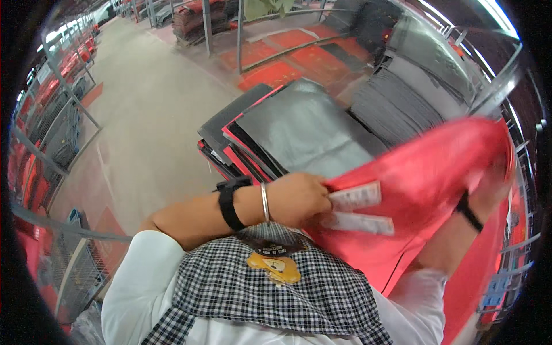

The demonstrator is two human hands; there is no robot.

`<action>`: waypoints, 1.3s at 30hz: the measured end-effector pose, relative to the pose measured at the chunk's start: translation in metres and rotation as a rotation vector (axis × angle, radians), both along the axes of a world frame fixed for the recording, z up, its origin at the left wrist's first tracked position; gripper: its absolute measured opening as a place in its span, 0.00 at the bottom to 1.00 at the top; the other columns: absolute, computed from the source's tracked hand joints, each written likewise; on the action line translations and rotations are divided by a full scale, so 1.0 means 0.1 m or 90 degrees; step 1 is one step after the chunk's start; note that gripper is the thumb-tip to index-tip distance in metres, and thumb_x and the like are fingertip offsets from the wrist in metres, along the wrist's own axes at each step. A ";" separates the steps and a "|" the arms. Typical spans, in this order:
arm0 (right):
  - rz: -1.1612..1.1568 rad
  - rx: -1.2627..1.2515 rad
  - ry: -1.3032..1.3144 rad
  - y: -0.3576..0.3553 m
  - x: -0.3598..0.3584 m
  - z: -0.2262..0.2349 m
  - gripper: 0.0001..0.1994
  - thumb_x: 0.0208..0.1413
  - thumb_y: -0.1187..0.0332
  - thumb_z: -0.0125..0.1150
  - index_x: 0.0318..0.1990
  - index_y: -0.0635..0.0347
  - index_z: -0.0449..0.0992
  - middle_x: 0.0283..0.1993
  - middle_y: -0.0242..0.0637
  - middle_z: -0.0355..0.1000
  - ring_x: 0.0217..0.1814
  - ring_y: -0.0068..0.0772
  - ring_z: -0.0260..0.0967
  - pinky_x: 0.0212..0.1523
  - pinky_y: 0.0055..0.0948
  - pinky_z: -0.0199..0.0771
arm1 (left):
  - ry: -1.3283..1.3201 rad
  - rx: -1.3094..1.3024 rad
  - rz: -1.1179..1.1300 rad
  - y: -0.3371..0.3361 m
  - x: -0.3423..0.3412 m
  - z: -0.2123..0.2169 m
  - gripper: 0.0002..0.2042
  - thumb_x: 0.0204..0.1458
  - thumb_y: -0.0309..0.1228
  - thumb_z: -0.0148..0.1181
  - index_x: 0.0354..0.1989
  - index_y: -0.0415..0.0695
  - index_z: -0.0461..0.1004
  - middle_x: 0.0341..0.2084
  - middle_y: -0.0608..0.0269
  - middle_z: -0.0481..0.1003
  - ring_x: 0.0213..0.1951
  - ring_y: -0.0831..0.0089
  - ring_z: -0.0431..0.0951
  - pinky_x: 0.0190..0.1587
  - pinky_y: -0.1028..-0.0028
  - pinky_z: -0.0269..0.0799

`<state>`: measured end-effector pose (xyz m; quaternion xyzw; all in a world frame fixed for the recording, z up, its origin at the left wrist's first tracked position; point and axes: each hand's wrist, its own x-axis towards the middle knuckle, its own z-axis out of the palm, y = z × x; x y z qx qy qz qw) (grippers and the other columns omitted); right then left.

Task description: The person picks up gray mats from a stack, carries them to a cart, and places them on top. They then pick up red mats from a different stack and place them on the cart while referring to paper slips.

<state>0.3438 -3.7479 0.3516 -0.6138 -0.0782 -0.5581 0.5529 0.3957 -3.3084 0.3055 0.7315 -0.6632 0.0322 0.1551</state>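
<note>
A large red mat (pixel 425 167) is spread at a slant in front of me, smeared by motion. My left hand (pixel 302 198) is closed on its near left edge, the fingers pinched together. Two white printed labels (pixel 359 195) stick out beside those fingers, over the red surface. My right hand (pixel 491 187) is at the mat's far right side, where the edge curls up around it. That hand is blurred, but it looks closed on the mat. Just beyond my left hand lies a stack of mats with a dark grey one (pixel 310 126) on top and red edges showing.
Tall piles of grey mats (pixel 397 103) stand behind the stack to the right. Red mats (pixel 299 57) lie flat farther back, by metal posts and rails. A pale walkway (pixel 144 103) runs along the left, past racks (pixel 63 132) of red and grey goods.
</note>
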 end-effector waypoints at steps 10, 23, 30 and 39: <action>0.587 0.073 0.300 1.64 1.20 -1.29 0.15 0.57 0.67 0.56 0.52 0.57 0.69 0.47 0.31 0.68 0.51 0.26 0.65 0.56 0.30 0.63 | 0.081 0.185 0.553 0.27 1.40 -0.10 0.12 0.54 0.36 0.49 0.29 0.40 0.74 0.24 0.54 0.78 0.31 0.60 0.78 0.37 0.60 0.73; 0.631 0.688 0.757 2.44 0.71 -3.91 0.18 0.60 0.59 0.50 0.52 0.61 0.69 0.50 0.46 0.71 0.43 0.38 0.72 0.46 0.37 0.71 | 0.487 -0.303 1.069 2.91 1.02 -0.70 0.10 0.53 0.30 0.51 0.27 0.36 0.72 0.18 0.59 0.71 0.16 0.71 0.71 0.14 0.68 0.65; 0.447 0.953 0.492 1.78 1.27 -3.89 0.27 0.61 0.58 0.49 0.63 0.62 0.54 0.65 0.50 0.55 0.66 0.49 0.53 0.64 0.43 0.55 | 0.655 -0.385 0.926 2.12 1.10 -0.83 0.12 0.56 0.34 0.53 0.27 0.38 0.71 0.14 0.68 0.65 0.13 0.76 0.65 0.12 0.73 0.62; 0.219 0.791 0.589 1.32 1.34 -3.35 0.12 0.56 0.58 0.58 0.41 0.53 0.73 0.35 0.31 0.73 0.32 0.31 0.68 0.29 0.32 0.66 | 0.587 -0.202 0.949 2.05 1.24 -1.38 0.14 0.56 0.36 0.52 0.30 0.36 0.75 0.15 0.63 0.71 0.13 0.74 0.67 0.14 0.71 0.62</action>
